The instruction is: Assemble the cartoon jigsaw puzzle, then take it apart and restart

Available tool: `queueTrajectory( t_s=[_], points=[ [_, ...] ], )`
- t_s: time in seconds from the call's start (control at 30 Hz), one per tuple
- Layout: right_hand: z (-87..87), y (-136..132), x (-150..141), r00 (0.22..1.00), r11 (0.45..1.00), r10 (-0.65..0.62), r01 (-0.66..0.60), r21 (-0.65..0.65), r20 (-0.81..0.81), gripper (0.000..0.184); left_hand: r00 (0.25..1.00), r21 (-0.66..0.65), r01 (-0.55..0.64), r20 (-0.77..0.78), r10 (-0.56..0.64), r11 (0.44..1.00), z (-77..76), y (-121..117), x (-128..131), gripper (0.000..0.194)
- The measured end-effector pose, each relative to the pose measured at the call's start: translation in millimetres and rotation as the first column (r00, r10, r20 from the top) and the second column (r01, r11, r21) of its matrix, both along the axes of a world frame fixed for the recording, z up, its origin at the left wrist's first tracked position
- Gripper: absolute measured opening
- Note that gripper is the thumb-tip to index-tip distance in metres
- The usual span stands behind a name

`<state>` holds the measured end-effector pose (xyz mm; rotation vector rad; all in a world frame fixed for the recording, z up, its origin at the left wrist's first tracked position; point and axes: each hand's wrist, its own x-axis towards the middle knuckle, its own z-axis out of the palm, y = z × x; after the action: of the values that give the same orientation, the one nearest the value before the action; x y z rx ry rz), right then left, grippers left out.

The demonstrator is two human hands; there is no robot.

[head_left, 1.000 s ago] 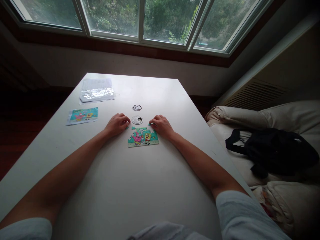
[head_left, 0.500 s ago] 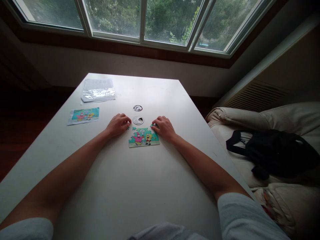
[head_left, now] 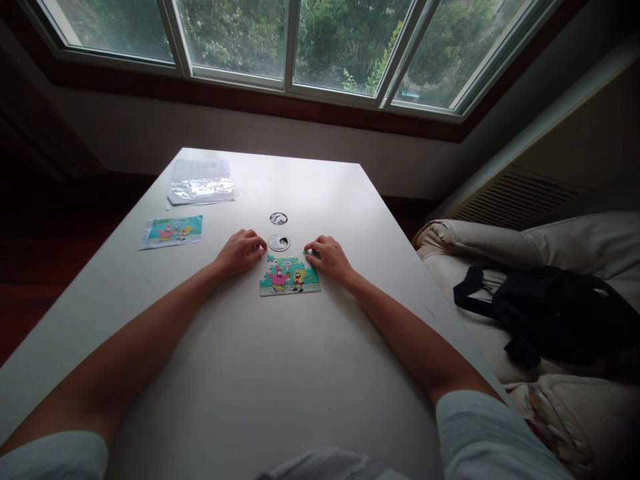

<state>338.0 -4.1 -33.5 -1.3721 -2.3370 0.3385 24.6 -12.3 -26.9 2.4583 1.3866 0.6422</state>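
A partly assembled jigsaw puzzle (head_left: 289, 280) with a pink and a yellow cartoon figure lies on the white table. Its upper edge is jagged, and a loose teal puzzle piece (head_left: 271, 258) rests just above its upper left. My left hand (head_left: 243, 251) is beside that piece, fingers curled and tips together; whatever they may hold is hidden. At the upper right corner of the puzzle, my right hand (head_left: 329, 257) has its thumb and fingers closed around a small teal piece (head_left: 314, 253), partly covered by the fingers.
Two round discs (head_left: 279, 243) with grey and white patterns lie beyond the puzzle. A printed picture (head_left: 175, 231) of the same figures is on the left, with a clear plastic bag on papers (head_left: 201, 190) behind it. Right of the table, a dark garment (head_left: 555, 313) lies on a pale sofa (head_left: 480, 230).
The view has shifted slightly. My left fingers have closed in, and the teal piece seen at their tips before is now out of sight. My right hand stays by the puzzle's upper right.
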Motion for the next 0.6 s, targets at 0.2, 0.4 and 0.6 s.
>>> queueTrajectory(
  t_s=[0.2,0.4,0.6],
  points=[
    [0.9,-0.2,-0.4,0.999,0.998,-0.003,0.001,-0.068,-0.035,0.015,1.000,0.020,0.024,-0.008,-0.023,1.000,2.7,-3.0,1.5,0.022],
    [-2.2,-4.5,-3.4,0.998,0.999,0.014,-0.012,0.033,-0.058,0.013,0.965,0.084,0.233,-0.142,-0.220,0.969,26.4,-21.3,22.7,0.022],
    [-5.0,0.5,0.8,0.999,0.998,-0.034,0.036,0.042,-0.039,0.021,0.823,-0.015,0.459,-0.370,-0.431,0.888,55.7,-58.1,52.7,0.020]
  ],
)
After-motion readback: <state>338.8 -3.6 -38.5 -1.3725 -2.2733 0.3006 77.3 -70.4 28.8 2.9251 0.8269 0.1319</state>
